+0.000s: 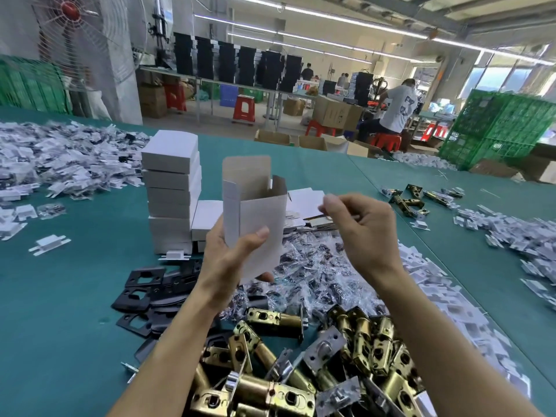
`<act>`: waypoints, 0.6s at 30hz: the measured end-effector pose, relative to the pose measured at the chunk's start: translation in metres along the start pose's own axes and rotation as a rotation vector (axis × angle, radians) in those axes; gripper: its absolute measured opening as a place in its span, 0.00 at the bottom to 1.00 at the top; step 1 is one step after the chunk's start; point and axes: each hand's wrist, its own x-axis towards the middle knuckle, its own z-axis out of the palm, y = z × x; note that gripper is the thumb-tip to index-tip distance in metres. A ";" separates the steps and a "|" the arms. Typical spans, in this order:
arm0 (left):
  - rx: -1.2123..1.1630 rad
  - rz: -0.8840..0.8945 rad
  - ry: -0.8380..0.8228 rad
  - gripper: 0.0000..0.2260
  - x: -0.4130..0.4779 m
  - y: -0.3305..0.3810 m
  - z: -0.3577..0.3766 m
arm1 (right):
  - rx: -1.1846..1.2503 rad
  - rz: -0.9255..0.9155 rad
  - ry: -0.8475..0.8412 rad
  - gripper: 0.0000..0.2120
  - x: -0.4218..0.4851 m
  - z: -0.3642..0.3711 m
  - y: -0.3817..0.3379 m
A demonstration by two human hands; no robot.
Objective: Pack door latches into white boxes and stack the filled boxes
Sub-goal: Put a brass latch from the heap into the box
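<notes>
Brass latches (255,395) lie below an upright, open-topped white box (258,218).

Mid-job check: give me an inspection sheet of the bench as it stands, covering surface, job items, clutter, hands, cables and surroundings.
Surface: teal-green covered table, mostly strewn with parts.
Job's things: open white cardboard box held upright, top flaps up; stack of closed white boxes behind it to the left; pile of brass-coloured metal door latches nearest the camera.
Clutter: flat black metal plates at left; small clear plastic bags below the hands; heaps of small white pieces left and right.
Hands: left hand grips the open box's lower part; right hand beside the box, fingers curled, blurred, contents unclear.
Cables: nothing seen.
Surroundings: caged fan, green plastic crates, seated person in a white shirt.
</notes>
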 end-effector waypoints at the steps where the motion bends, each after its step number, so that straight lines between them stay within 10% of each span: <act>1: -0.017 0.017 0.020 0.30 0.000 0.001 0.001 | -0.014 0.092 -0.014 0.12 -0.002 -0.003 0.011; 12: -0.095 0.151 0.062 0.12 0.001 0.006 0.006 | -1.048 0.502 -0.347 0.19 -0.018 -0.064 0.107; 18: -0.060 0.168 0.045 0.10 0.000 0.000 0.009 | -1.174 0.593 -0.460 0.17 -0.023 -0.070 0.120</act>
